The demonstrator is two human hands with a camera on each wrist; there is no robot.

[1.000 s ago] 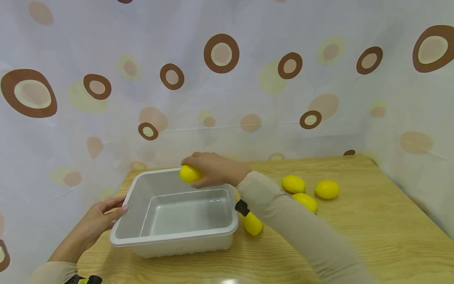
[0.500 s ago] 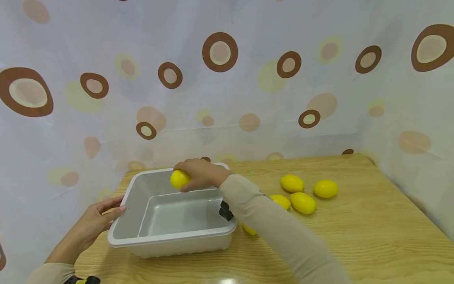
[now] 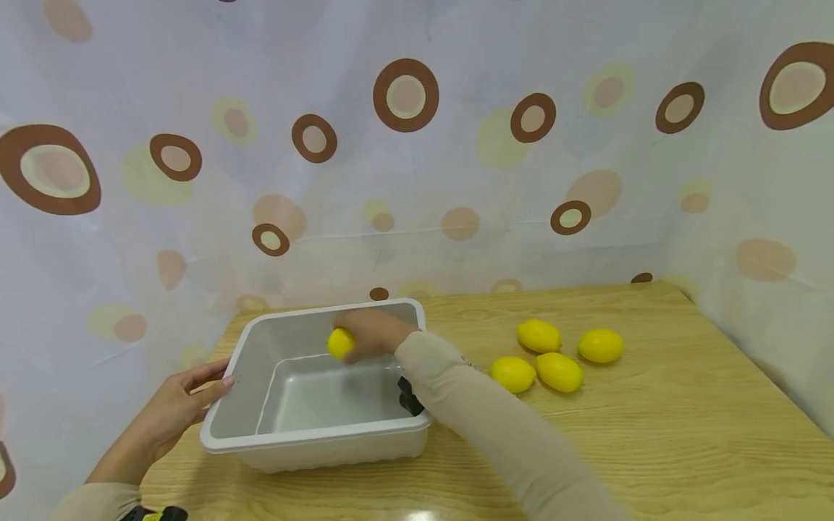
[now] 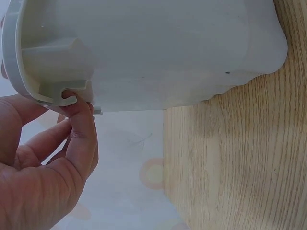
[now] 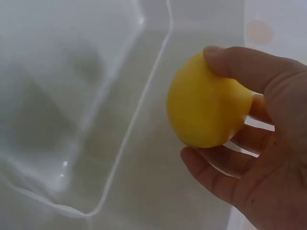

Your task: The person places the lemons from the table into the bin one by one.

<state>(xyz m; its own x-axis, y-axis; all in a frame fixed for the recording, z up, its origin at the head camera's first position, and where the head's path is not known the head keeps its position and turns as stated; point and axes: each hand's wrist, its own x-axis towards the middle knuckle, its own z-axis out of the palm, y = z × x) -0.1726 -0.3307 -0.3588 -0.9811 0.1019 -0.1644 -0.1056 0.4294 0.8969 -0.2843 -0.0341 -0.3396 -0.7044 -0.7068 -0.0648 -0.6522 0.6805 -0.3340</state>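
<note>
My right hand (image 3: pixel 374 334) holds a yellow lemon (image 3: pixel 340 343) inside the upper part of a pale grey plastic tub (image 3: pixel 313 436), towards its back wall. In the right wrist view, thumb and fingers curl round the lemon (image 5: pixel 206 108) above the tub's bare floor. At the tub's left side, my left hand (image 3: pixel 172 409) grips the rim, its thumb on top. The left wrist view shows the fingers (image 4: pixel 79 132) bent up under the rim's edge, beside a small hooked tab.
Several lemons (image 3: pixel 560 373) lie in a loose group on the wooden table (image 3: pixel 651 420), right of the tub. A patterned curtain (image 3: pixel 456 181) hangs behind and at both sides. My right sleeve crosses over the tub's right rim.
My right hand has lowered with the lemon from above the tub's back rim to below it. The left hand stays on the rim, and the tub keeps its place.
</note>
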